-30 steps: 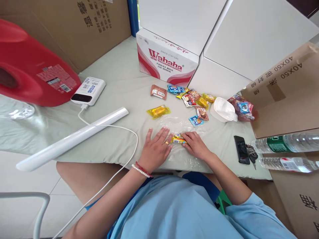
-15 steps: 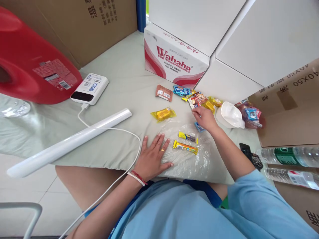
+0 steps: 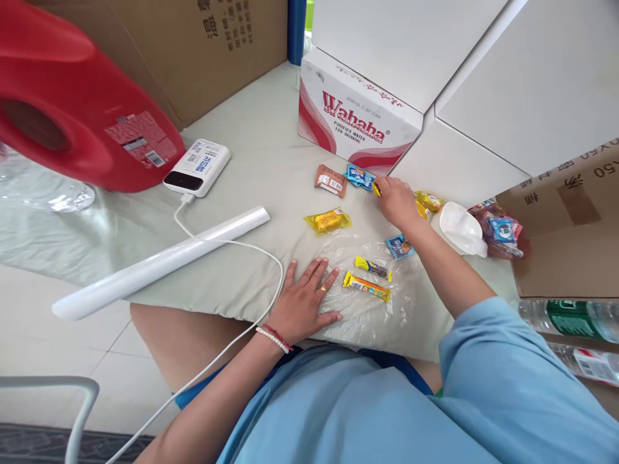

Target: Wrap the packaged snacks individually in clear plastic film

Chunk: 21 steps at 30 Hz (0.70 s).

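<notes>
My left hand (image 3: 304, 299) lies flat with fingers spread, pressing the edge of a clear plastic bag (image 3: 338, 248) onto the cloth. My right hand (image 3: 399, 203) is closed at the back of the table, its fingertips on a small yellow snack packet (image 3: 376, 189) that is mostly hidden. On the bag rest a yellow-and-orange snack bar (image 3: 366, 287), a shorter yellow-and-dark bar (image 3: 373, 268) and a blue packet (image 3: 400, 246). Left of my right hand are a yellow wrapped cake (image 3: 327, 221), a brown packet (image 3: 331, 181) and blue packets (image 3: 359, 176). More yellow packets (image 3: 428, 202) sit to its right.
A white Wahaha carton (image 3: 358, 116) stands behind the snacks. A white bowl (image 3: 458, 227) is at the right, near a bag of snacks (image 3: 500, 229). Leftward are a red jug (image 3: 91, 103), a white cabled device (image 3: 198, 166) and a long white tube (image 3: 164, 261).
My right hand has moved back, from the cookie packet to the yellow packet, uncovering the blue packet on the bag. My left hand stays flat. The view has shifted slightly.
</notes>
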Motion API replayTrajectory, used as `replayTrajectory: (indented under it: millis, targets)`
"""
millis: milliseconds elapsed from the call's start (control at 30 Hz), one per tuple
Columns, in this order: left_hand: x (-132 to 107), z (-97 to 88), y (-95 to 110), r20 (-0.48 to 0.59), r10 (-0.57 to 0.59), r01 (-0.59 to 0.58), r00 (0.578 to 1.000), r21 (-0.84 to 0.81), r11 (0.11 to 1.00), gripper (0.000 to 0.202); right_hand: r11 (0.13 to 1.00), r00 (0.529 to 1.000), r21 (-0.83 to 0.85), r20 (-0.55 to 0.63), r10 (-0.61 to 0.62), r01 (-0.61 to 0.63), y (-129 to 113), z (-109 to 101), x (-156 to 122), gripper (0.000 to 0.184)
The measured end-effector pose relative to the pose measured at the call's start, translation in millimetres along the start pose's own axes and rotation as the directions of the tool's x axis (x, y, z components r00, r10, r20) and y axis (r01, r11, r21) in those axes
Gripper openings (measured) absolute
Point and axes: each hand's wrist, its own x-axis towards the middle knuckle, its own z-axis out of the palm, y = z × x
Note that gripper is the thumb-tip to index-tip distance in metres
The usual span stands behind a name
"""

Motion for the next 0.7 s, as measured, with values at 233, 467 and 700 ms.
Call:
replayTrajectory:
  millis: [233,467,700]
  targets:
    - [-1,5.2,-4,-0.080,0.030,-0.027,0.996,0.030,0.999,0.086,0.988,0.982,0.113,0.144,-0.121,0.106,-32,-57,-107,0.033]
    - [-19,-6.0,3,-0.356,-0.018,0.022,0.934,0.005,1.000,0.048,0.888,0.913,0.422,0.264,-0.313,0.182,-66,-15,-134,0.038]
    - [-14,-38.3,29,-0.396,0.090,-0.079,0.914,0.046,0.996,0.033,0.896,0.988,0.444,0.141,-0.054,-0.015,-33,-16,-133,0.030]
